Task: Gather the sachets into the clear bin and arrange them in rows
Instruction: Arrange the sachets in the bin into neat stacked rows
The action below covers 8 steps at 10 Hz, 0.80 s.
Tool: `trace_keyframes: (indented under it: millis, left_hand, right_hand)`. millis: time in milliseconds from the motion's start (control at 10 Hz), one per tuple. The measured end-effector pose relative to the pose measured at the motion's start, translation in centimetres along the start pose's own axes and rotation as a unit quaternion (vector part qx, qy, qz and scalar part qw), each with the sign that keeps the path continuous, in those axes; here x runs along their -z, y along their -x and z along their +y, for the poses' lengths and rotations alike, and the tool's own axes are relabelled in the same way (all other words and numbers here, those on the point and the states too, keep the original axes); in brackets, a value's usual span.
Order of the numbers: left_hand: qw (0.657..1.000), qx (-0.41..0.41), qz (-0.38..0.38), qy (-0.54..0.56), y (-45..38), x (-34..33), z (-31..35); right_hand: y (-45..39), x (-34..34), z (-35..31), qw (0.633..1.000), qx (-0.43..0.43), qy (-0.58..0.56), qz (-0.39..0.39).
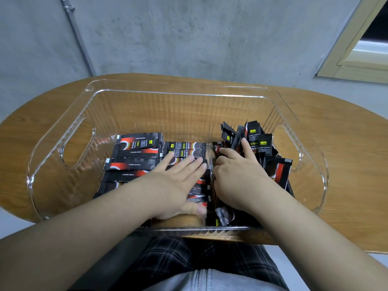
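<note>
1. A wooden bench (346, 148) with rounded ends stands in front of a grey wall (189, 34), and the clear bin (168, 91) rests on it, taking most of the top.
2. The bin has a cut-out handle (77, 141) in its left wall and another one in its right wall.
3. In the left part of the bin, flat sachets (134, 156) in black and red lie one beside another in a row that runs from far to near, each with its long side going left to right.
4. Just to the right of this row, a second row of sachets (184, 147) lies in the same direction, in the middle of the bin.
5. The left hand (178, 181) lies flat on this middle row; its fingers are straight and close together, pressing down on the sachets, and they do not curl around anything.
6. The thumb of the left hand is near the near wall of the bin, a little blurred.
7. The right hand (237, 177) is just beside the left hand, in the right part of the bin.
8. Its fingers are curled into a loose pile of sachets (258, 141); some of them stand upright or tilted against the hand.
9. I cannot tell exactly how many sachets this grip holds.
10. One more sachet (224, 215) lies bent near the near wall, below the right wrist.
11. At the far right, part of a pale window frame (357, 59) is visible.
</note>
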State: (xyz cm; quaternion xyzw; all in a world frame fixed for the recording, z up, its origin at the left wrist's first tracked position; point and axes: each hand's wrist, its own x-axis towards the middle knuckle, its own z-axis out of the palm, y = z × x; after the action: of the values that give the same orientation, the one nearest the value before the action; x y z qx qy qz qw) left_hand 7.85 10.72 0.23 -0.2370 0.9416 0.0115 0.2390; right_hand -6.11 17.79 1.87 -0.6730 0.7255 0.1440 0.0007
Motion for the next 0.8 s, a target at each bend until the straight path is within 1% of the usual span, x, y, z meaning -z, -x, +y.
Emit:
trace_keyframes:
  millis: [200,300,500,800]
  left_hand:
    - [0.992,-0.003,0.123,0.01,1.1,1.0,-1.6]
    - [0.99,-0.042,0.132,0.038,1.7,1.0,-1.5]
    - [0.986,-0.086,0.141,0.027,1.4,0.2,-0.6]
    - [0.975,-0.087,0.196,0.055,1.1,-0.6,-0.6]
  right_hand:
    - [0.0,0.1,0.0,1.0,0.002,0.005,-0.009]
    - [0.1,0.2,0.0,1.0,0.002,0.006,-0.009]
    - [0.0,0.0,-0.1,1.0,-0.002,0.003,0.0]
    - [-0.2,-0.4,0.0,1.0,-0.006,0.0,0.005]
